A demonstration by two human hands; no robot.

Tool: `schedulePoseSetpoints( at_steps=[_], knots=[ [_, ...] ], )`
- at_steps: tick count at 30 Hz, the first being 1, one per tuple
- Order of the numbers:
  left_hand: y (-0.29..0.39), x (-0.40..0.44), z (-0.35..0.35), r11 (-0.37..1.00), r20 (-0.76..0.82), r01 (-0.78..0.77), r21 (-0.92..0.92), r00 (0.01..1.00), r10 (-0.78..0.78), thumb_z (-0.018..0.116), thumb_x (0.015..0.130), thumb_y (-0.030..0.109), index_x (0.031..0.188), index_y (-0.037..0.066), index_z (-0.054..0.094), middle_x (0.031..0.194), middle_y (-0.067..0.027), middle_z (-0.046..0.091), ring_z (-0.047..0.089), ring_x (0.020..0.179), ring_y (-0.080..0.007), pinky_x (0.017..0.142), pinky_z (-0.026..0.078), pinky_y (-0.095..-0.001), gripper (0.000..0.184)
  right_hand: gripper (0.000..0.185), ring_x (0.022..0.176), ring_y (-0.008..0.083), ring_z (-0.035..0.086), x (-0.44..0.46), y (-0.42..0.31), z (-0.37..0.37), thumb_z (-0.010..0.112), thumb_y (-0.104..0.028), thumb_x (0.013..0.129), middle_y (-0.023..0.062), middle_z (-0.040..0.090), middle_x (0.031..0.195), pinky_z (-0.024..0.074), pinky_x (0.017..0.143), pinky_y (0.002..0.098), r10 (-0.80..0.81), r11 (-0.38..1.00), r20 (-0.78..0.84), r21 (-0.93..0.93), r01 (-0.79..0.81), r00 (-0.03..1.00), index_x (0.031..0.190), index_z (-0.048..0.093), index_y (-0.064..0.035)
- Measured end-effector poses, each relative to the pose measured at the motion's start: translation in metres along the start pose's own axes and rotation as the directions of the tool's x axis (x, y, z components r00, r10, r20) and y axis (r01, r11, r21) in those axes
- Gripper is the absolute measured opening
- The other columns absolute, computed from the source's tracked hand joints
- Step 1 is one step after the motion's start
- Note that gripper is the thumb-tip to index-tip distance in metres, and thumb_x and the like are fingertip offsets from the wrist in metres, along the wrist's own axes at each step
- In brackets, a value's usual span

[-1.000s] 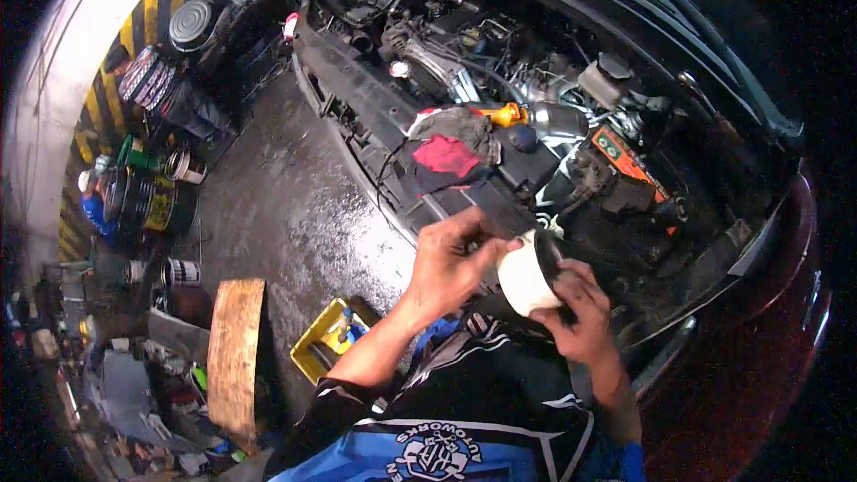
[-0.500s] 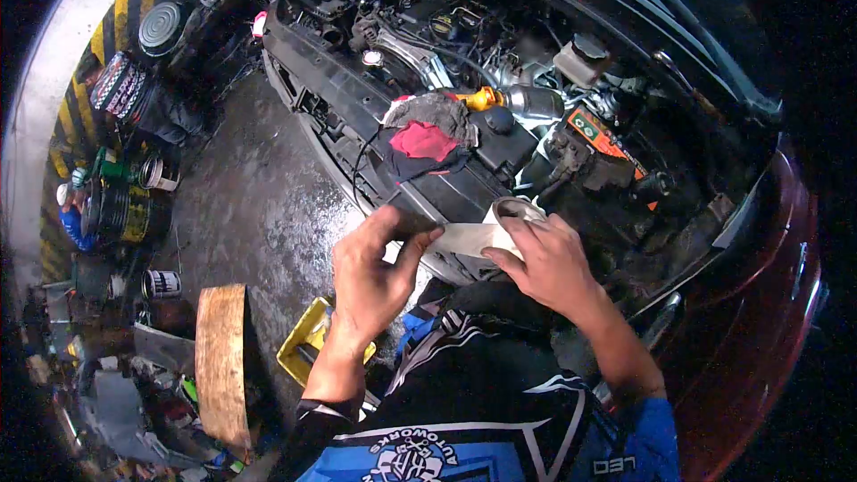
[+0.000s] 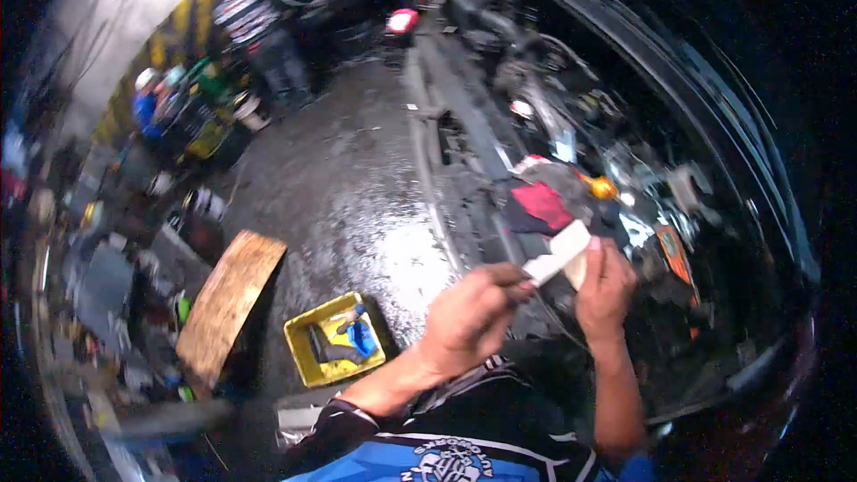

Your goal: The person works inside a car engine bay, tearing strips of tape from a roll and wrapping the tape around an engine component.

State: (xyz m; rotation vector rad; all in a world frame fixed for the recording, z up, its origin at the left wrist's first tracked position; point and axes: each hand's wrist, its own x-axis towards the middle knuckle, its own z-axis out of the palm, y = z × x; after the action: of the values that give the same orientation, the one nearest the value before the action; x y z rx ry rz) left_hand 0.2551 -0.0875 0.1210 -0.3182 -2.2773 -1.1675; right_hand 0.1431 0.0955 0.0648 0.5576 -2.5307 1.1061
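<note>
A roll of whitish tape (image 3: pixel 574 245) is in front of me, over the front edge of the open engine bay. My right hand (image 3: pixel 604 290) is closed round the roll. A short strip runs from it to my left hand (image 3: pixel 478 308), whose thumb and fingers pinch the strip's end. Just beyond the roll, a red cloth (image 3: pixel 542 205) lies with grey and dark cloths on the car's front panel. The frame is blurred, so the strip's edge is not sharp.
A yellow bin (image 3: pixel 302 358) with tools stands on the wet floor (image 3: pixel 330 170). Left of it leans a wooden board (image 3: pixel 234 299). Two people, one in a patterned shirt (image 3: pixel 245 13), are by drums at the upper left. An orange-labelled battery (image 3: pixel 674 253) sits in the engine bay.
The view has swung left, so the car appears further right. Tape has been drawn from the roll into a strip, and both hands have changed their angle.
</note>
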Motion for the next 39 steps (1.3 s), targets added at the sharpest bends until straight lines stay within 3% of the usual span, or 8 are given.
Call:
schedulePoseSetpoints(
  at_steps=[4, 8, 12, 16, 22, 32, 36, 39],
  knots=[
    [0.007, -0.012, -0.061, 0.985, -0.428, -0.01, 0.173, 0.9, 0.084, 0.068, 0.076, -0.011, 0.097, -0.002, 0.064, 0.097, -0.018, 0.068, 0.069, 0.09, -0.028, 0.077, 0.055, -0.0352, 0.023, 0.047, 0.082, 0.0372, 0.065, 0.054, 0.077, 0.009, 0.038, -0.036, 0.104, 0.0197, 0.068, 0.088, 0.0484, 0.07, 0.0463, 0.325, 0.94, -0.113, -0.074, -0.334, 0.939, 0.098, 0.064, 0.0025],
    [-0.026, -0.01, -0.068, 0.889, -0.217, 0.298, 0.348, 0.948, -0.233, 0.068, 0.078, -0.009, 0.092, -0.001, 0.064, 0.087, -0.0134, 0.069, 0.069, 0.081, -0.0227, 0.074, 0.053, -0.0301, 0.017, 0.023, 0.083, 0.0359, 0.063, 0.069, 0.066, 0.039, 0.058, -0.02, 0.093, 0.0161, 0.068, 0.089, 0.049, 0.077, 0.0487, -0.377, 0.913, -0.064, -0.19, 0.36, 0.924, 0.095, 0.067, 0.0004],
    [-0.039, 0.003, -0.038, 0.883, -0.213, 0.322, 0.341, 0.941, -0.261, 0.072, 0.08, -0.002, 0.094, 0.001, 0.063, 0.088, -0.0131, 0.068, 0.069, 0.082, -0.0241, 0.074, 0.053, -0.0316, 0.017, 0.027, 0.104, 0.0358, 0.056, 0.059, 0.088, 0.086, 0.065, -0.019, 0.085, 0.0184, 0.063, 0.107, 0.0444, 0.091, 0.0478, -0.37, 0.78, 0.258, -0.436, 0.449, 0.892, 0.104, 0.065, -0.0002],
    [-0.038, 0.003, -0.009, 0.914, -0.049, 0.197, 0.354, 0.98, -0.192, 0.071, 0.077, -0.004, 0.094, 0.003, 0.062, 0.092, -0.0136, 0.065, 0.064, 0.087, -0.0305, 0.076, 0.051, -0.0372, 0.02, 0.039, 0.111, 0.038, 0.052, 0.024, 0.034, 0.031, 0.064, -0.018, 0.088, 0.0186, 0.058, 0.114, 0.043, 0.096, 0.0444, -0.233, 0.962, -0.058, -0.162, 0.221, 0.971, 0.123, 0.059, -0.0015],
    [-0.02, 0.009, 0.046, 0.964, 0.213, 0.091, 0.249, 0.966, -0.146, 0.071, 0.075, -0.007, 0.096, 0.002, 0.062, 0.095, -0.0129, 0.066, 0.064, 0.091, -0.0306, 0.08, 0.051, -0.0376, 0.025, 0.023, 0.095, 0.0314, 0.062, -0.067, 0.011, -0.001, 0.068, -0.011, 0.086, 0.0145, 0.063, 0.101, 0.0492, 0.085, 0.038, 0.174, 0.886, 0.22, 0.39, -0.25, 0.96, 0.107, 0.063, -0.0038],
    [-0.01, 0.063, 0.138, 0.977, 0.498, -0.126, 0.17, 0.867, 0.025, 0.071, 0.079, 0.001, 0.132, 0.013, 0.057, 0.14, -0.0195, 0.049, 0.051, 0.125, -0.0357, 0.101, 0.043, -0.0418, 0.056, 0.018, 0.095, 0.0307, 0.064, -0.145, 0.074, -0.075, 0.066, -0.016, 0.089, 0.0147, 0.066, 0.096, 0.0491, 0.085, 0.0377, 0.652, 0.71, 0.099, 0.268, -0.651, 0.752, 0.099, 0.065, -0.0005],
    [-0.057, 0.078, 0.219, 0.92, 0.805, -0.338, -0.198, 0.48, 0.349, 0.056, 0.08, -0.004, 0.114, 0.001, 0.064, 0.112, -0.0207, 0.063, 0.062, 0.103, -0.0375, 0.087, 0.052, -0.0433, 0.035, 0.022, 0.094, 0.0143, 0.061, -0.157, 0.103, -0.119, 0.067, -0.019, 0.091, 0.007, 0.068, 0.099, 0.0471, 0.088, 0.0305, 0.865, 0.455, 0.021, 0.385, -0.803, 0.501, 0.105, 0.065, -0.0027],
    [-0.105, 0.063, 0.283, 0.888, 0.965, -0.441, -0.129, 0.15, 0.215, 0.057, 0.077, 0.001, 0.099, 0.0, 0.067, 0.096, -0.0206, 0.067, 0.066, 0.09, -0.0384, 0.08, 0.054, -0.0439, 0.025, 0.023, 0.092, 0.0139, 0.061, -0.16, 0.122, -0.132, 0.068, -0.02, 0.09, 0.0049, 0.067, 0.097, 0.0475, 0.086, 0.0295, 0.866, 0.454, -0.069, 0.521, -0.723, 0.495, 0.104, 0.065, -0.0032]
  ],
)
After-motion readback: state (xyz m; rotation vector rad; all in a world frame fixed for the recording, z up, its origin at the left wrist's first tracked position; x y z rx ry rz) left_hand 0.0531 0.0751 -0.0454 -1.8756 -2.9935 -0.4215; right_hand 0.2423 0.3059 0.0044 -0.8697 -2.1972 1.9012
